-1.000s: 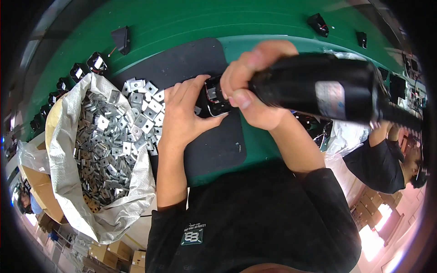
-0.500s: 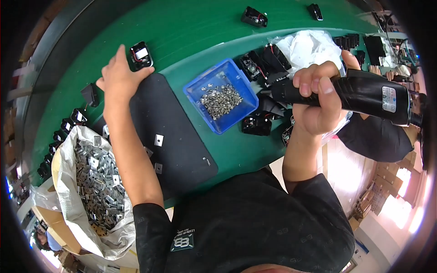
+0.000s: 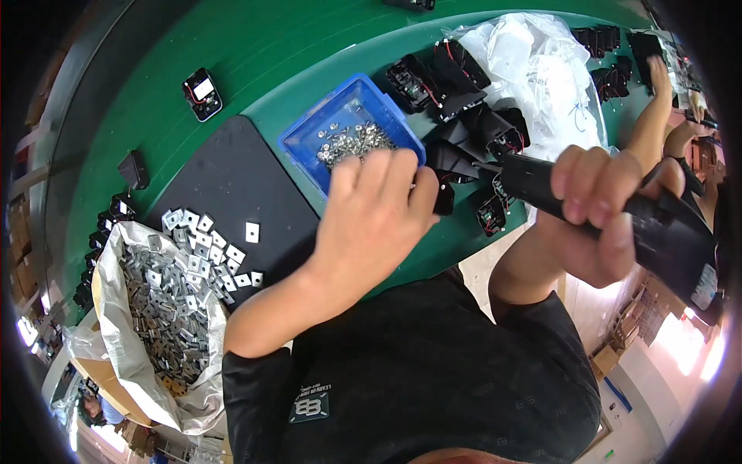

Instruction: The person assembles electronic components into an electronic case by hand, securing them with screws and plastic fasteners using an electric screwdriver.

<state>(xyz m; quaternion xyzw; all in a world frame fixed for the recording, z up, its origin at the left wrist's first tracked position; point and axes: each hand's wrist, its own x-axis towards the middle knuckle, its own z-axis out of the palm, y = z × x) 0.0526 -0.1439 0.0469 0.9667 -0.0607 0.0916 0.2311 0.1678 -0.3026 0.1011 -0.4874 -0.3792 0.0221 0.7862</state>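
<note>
My right hand (image 3: 599, 205) is wrapped round a black power screwdriver (image 3: 533, 182), its bit pointing left over several black plastic housings (image 3: 464, 147). At the near edge of the blue bin (image 3: 309, 120), my left hand (image 3: 375, 213) is curled with its back up. Its fingertips and anything in them are hidden. Small silver screws (image 3: 355, 143) lie heaped in the bin just beyond those fingers. A black housing with red wire and a white block (image 3: 202, 94) lies by itself on the green surface at the far left.
A black mat (image 3: 232, 170) bears several square metal plates (image 3: 202, 243). Left of it stands a white sack (image 3: 116, 309) full of metal pieces. Clear plastic bags (image 3: 533, 69) lie at the back right. Another person's arm (image 3: 653, 124) reaches in on the right.
My left hand has left the far-left housing and come right and nearer, to the blue bin. The screwdriver in my right hand has shifted right and nearer. More plates on the mat are uncovered.
</note>
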